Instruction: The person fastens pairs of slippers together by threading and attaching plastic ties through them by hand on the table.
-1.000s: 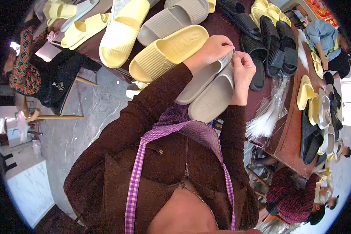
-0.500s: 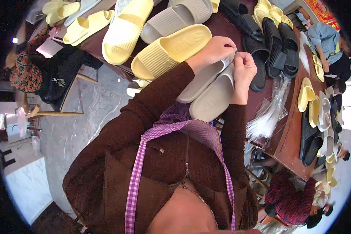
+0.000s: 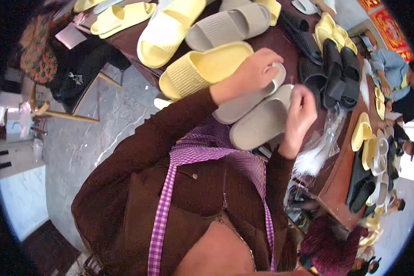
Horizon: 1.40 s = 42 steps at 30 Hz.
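Note:
A pair of grey slide slippers [image 3: 261, 120] lies side by side at the table's near edge, against my purple checked apron [image 3: 202, 149]. Over the left slipper's far end is my left hand [image 3: 255, 73], its fingers curled and slightly blurred. My right hand [image 3: 301, 115], also curled, is beside the right slipper's far end. Whatever either hand pinches, if anything, is too small to make out. A yellow slide [image 3: 216, 62] sits just beyond my left wrist, partly covered by the hand.
More yellow slides [image 3: 168, 34] and a grey slide [image 3: 230, 27] lie farther back. Black slides [image 3: 336, 78] stand at the right, above a bundle of thin white strands [image 3: 313, 158] in clear plastic. Other people sit along the right-hand table [image 3: 340, 188]. A chair [image 3: 73, 119] stands at left.
My hands, which met fingertip to fingertip over the slippers' far ends, have moved apart, the right one to the right and nearer. The whole view has shifted slightly.

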Each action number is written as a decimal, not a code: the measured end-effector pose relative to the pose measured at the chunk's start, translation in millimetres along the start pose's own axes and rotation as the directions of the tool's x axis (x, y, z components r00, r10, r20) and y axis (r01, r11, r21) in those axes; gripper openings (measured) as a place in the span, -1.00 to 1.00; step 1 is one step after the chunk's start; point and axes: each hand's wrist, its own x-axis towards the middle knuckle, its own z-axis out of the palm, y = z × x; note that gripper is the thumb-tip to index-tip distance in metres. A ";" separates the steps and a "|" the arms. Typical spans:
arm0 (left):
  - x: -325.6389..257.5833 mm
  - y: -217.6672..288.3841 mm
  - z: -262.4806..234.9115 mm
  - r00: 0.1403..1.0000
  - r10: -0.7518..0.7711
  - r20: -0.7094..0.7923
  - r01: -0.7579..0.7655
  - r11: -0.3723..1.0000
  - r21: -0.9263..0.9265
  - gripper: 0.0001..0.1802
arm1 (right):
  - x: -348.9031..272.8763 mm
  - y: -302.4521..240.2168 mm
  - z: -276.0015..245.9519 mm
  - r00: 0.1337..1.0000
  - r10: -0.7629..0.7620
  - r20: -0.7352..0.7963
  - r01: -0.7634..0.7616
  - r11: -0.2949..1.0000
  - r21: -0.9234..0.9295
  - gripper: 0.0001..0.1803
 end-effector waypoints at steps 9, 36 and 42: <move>-91.7 20.7 -106.4 0.985 0.158 -0.070 -0.075 0.757 0.649 -0.70 | -43.1 -9.1 20.0 0.937 0.087 0.337 0.002 0.967 -0.254 -0.59; -109.3 -52.7 -230.4 0.739 -0.639 -0.212 0.563 0.759 -0.326 -0.40 | -13.0 -35.2 -12.2 0.988 0.013 0.157 -0.007 0.999 -0.041 -0.87; -115.0 -11.5 -193.9 0.750 -0.661 0.009 0.632 0.713 -0.305 -0.56 | -40.8 -50.1 51.2 0.972 -0.174 0.160 0.168 0.984 0.051 -0.89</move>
